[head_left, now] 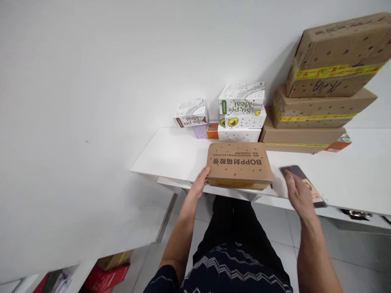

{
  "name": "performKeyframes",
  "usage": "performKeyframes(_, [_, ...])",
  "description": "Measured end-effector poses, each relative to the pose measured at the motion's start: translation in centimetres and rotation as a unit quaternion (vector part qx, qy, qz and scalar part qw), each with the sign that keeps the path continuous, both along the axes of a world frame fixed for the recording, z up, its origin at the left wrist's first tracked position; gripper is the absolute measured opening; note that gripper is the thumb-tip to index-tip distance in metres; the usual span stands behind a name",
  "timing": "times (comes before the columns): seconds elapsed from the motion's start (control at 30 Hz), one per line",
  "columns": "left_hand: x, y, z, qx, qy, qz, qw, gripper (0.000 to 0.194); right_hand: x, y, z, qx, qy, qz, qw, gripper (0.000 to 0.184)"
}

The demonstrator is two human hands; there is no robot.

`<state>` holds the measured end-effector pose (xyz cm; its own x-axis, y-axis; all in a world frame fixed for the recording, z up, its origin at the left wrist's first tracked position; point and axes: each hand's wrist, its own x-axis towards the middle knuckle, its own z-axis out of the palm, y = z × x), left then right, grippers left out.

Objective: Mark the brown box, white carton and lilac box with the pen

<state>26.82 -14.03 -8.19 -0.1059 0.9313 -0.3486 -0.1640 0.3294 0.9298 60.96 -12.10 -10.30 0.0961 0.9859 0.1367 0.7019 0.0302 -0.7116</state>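
A brown cardboard box (240,162) with dark printed lettering lies at the front edge of the white table, tape along its near side. My left hand (200,182) grips the box's left end, thumb by the upper edge and fingers against the side. To the right of the box, my right hand (299,193) is over a smartphone (319,202) lying at the table edge. Its fingers reach forward, partly apart and a little blurred; whether they touch the phone I cannot tell.
White meal boxes (241,105) are stacked behind the box, with a smaller stack (191,114) to their left. Taped cartons (339,61) rise in a stack at the back right. The white table (171,150) meets a wall. Below left sits a red box (106,277).
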Motion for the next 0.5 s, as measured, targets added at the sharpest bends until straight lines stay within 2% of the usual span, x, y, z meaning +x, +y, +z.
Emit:
performKeyframes(0.03, [0.1,-0.3,-0.1,0.011,-0.007,0.006,1.0,0.061,-1.4,-0.5,0.7,-0.029,0.079,0.04,0.996,0.067])
performKeyframes(0.1, [-0.2,-1.3,-0.1,0.03,-0.031,0.039,0.998,0.06,-4.4,-1.3,2.0,-0.046,0.156,0.072,0.984,0.064])
performKeyframes(0.17, [-1.3,-3.1,-0.1,0.027,-0.064,0.084,0.994,0.06,-7.2,-1.6,3.2,-0.033,0.192,0.112,0.975,0.06])
performKeyframes(0.27, [-4.3,-6.6,0.1,-0.001,-0.115,0.132,0.984,0.06,-11.1,-0.9,4.2,-0.01,0.217,0.182,0.959,0.059])
performKeyframes(0.33, [-6.9,-8.7,0.4,-0.015,-0.142,0.186,0.972,0.055,-13.6,0.2,4.4,-0.029,0.245,0.231,0.941,0.058])
performKeyframes(0.4, [-9.7,-9.7,1.1,-0.029,-0.152,0.25,0.956,0.049,-16.0,1.1,4.3,-0.064,0.268,0.268,0.923,0.057])
performKeyframes(0.5, [-13.8,-8.4,2.5,-0.029,-0.121,0.358,0.925,0.043,-18.6,1.9,3.4,-0.078,0.25,0.289,0.921,0.055])
